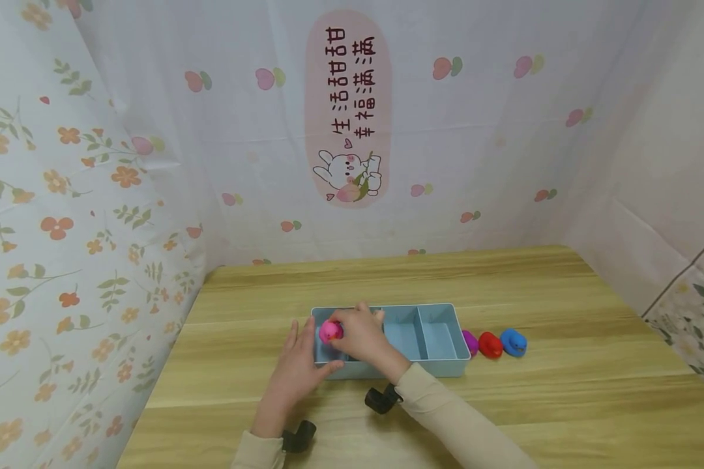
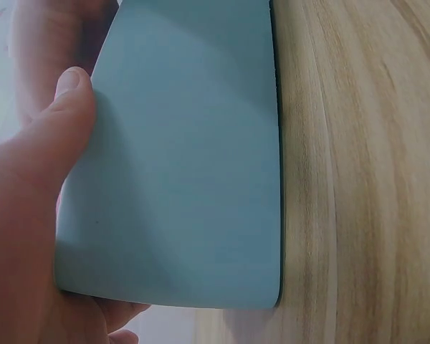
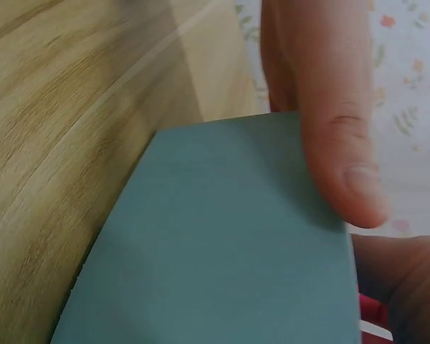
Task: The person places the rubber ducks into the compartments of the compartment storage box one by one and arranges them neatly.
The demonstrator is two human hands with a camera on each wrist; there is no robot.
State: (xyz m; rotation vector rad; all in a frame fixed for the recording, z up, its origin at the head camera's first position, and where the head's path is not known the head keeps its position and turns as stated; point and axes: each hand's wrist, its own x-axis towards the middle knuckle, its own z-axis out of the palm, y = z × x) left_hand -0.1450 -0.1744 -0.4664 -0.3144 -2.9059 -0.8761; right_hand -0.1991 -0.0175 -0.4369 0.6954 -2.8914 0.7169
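Observation:
A light blue divided box [image 1: 407, 369] lies lengthwise on the table. My left hand [image 1: 296, 371] holds its left end, the thumb over the front rim and the fingers along the end wall. Inside the leftmost compartment, my right hand [image 1: 364, 333] pinches a bright pink rubber duck [image 1: 330, 331]. The left wrist view shows the left thumb [image 2: 75, 107] at the rim of the box's front wall [image 2: 179, 165]. In the right wrist view the same wall [image 3: 215, 215] hides most of the duck.
Purple [image 1: 471, 342], red [image 1: 490, 345] and blue [image 1: 513, 342] rubber ducks stand in a row beside the box's right end. Part of the purple one is hidden by the box. The wooden table [image 1: 563, 397] meets a printed cloth [image 1: 240, 130] at the back and sides.

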